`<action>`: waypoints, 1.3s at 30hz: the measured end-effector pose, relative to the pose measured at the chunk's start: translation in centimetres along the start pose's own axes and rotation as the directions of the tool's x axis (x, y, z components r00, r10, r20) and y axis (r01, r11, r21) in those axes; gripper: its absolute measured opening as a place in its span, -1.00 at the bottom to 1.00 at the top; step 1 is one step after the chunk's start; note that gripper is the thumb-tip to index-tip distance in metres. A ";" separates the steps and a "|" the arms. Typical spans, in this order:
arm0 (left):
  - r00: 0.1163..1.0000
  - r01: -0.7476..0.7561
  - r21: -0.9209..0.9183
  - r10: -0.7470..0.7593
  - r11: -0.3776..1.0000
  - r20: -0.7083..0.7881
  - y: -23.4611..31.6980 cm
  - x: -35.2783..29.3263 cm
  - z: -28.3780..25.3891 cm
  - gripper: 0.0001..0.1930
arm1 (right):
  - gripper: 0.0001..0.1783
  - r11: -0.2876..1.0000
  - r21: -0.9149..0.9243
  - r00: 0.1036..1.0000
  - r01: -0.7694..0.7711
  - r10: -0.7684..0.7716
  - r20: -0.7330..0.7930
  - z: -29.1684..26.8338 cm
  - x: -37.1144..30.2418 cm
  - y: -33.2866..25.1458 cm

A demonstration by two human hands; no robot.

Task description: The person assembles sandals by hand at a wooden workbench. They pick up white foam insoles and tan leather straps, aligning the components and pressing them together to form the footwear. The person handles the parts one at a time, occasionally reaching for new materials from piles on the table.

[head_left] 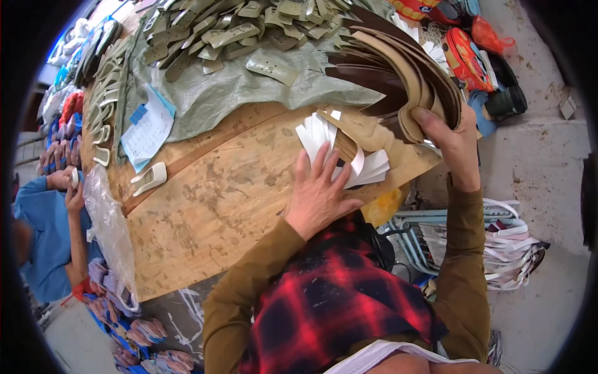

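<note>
My right hand (pixel 450 140) grips the near end of a stack of brown, leather-like sheets (pixel 405 59), thumb on top. The sheets curl up in a bend, and their far end lies by the green sacking. Flat on the near edge of the wooden table, my left hand (pixel 319 193) has its fingers spread over fanned white strips (pixel 370 169). Tan cut-out pieces (pixel 355 132) lie among these strips, between my two hands. Whatever is under my left fingers is partly hidden.
Green sacking (pixel 212 112) bears a heap of olive strap pieces (pixel 230 34). Paper sheets (pixel 149 128) and a cream strap piece (pixel 149 179) lie left on the table (pixel 205 212). A person in blue (pixel 50 230) sits at the left. White strips hang over a rack (pixel 430 234) at right.
</note>
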State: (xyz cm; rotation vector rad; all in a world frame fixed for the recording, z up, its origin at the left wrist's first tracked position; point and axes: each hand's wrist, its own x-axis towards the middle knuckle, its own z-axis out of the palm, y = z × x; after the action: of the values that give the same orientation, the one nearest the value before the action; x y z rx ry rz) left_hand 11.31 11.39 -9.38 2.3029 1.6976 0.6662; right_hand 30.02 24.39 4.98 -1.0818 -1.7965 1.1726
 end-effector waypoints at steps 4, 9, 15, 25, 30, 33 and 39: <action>0.998 -0.031 -0.101 0.036 0.994 0.047 0.6 2.5 0.2 -0.27 | -0.65 0.986 0.162 0.996 -0.026 0.040 -0.085 -0.3 -0.2 0.9; 0.989 -0.145 -0.149 0.148 0.978 0.005 0.2 2.0 2.2 -0.22 | -0.62 1.000 0.024 0.991 0.012 -0.009 -0.135 -1.0 -0.9 0.1; 0.984 -0.171 -0.128 0.175 0.977 0.025 0.1 1.7 2.3 -0.21 | -0.55 0.988 -0.134 0.982 0.074 -0.096 -0.165 -0.1 -2.1 -1.3; 0.976 0.176 -0.400 -0.213 0.899 -0.051 -3.0 -8.2 -4.4 -0.85 | 0.02 0.541 -0.758 0.927 0.365 -0.138 0.348 10.0 -6.6 8.8; 0.953 0.232 -0.397 -0.289 0.888 -0.088 -3.1 -12.1 -5.3 -0.88 | -0.02 0.682 -0.653 0.935 0.330 -0.143 0.324 9.1 -6.1 7.1; 0.929 0.252 -0.483 -0.350 0.839 -0.123 -2.8 -11.6 -4.4 -0.88 | -0.30 0.752 -0.574 0.941 0.324 -0.191 0.281 8.1 -5.7 7.8; 0.929 0.271 -0.676 -0.369 0.685 -0.001 -1.3 -8.5 -4.9 -0.87 | -0.77 0.746 -0.555 0.927 0.369 -0.255 0.274 7.6 -3.9 8.5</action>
State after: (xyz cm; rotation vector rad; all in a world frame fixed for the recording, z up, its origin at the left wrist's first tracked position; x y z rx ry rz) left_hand 5.89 3.32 -7.56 1.4399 1.5113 1.1465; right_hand 27.03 20.27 -5.95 -0.9578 -2.4787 0.5025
